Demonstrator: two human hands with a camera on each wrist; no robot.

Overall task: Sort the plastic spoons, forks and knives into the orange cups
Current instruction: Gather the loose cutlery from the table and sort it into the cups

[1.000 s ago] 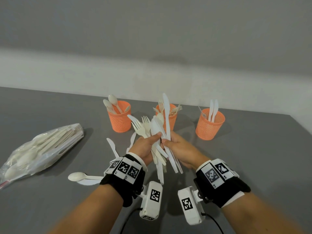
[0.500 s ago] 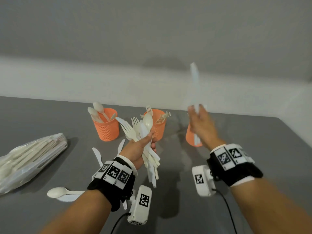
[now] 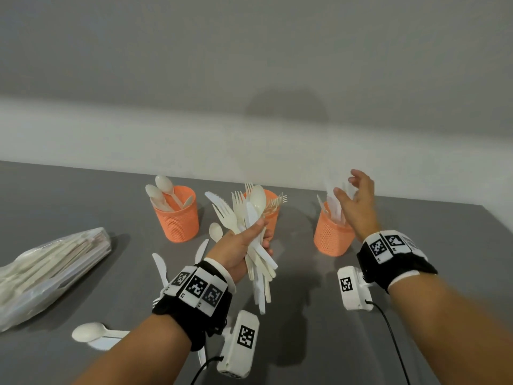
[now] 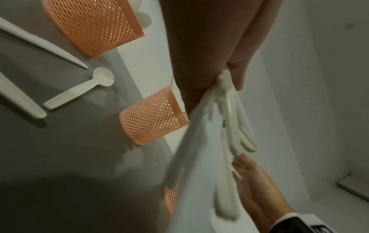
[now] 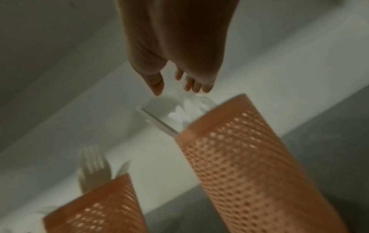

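Three orange mesh cups stand in a row on the grey table. The left cup [image 3: 177, 218] holds spoons. The middle cup [image 3: 273, 215] holds forks and is partly hidden behind a mixed bundle of white cutlery [image 3: 249, 218]. My left hand [image 3: 258, 232] grips that bundle upright in front of the middle cup; the left wrist view shows the bundle [image 4: 225, 126] hanging from the fingers. The right cup [image 3: 330, 237] holds knives [image 3: 333, 207], blurred. My right hand [image 3: 347, 187] hovers just above its rim with fingers spread and nothing in them, as the right wrist view shows my right hand [image 5: 179, 82] over the cup [image 5: 249, 157].
A clear plastic bag of cutlery [image 3: 50, 268] lies at the left. Loose pieces lie near my left wrist: a spoon [image 3: 88, 330], a knife [image 3: 161, 269] and another spoon [image 3: 216, 232]. The table's right edge [image 3: 499, 226] runs close behind my right forearm.
My right hand pulled a knife out of the bundle, carried it right and up, then lowered it into the right cup and let go. My left hand kept holding the bundle.
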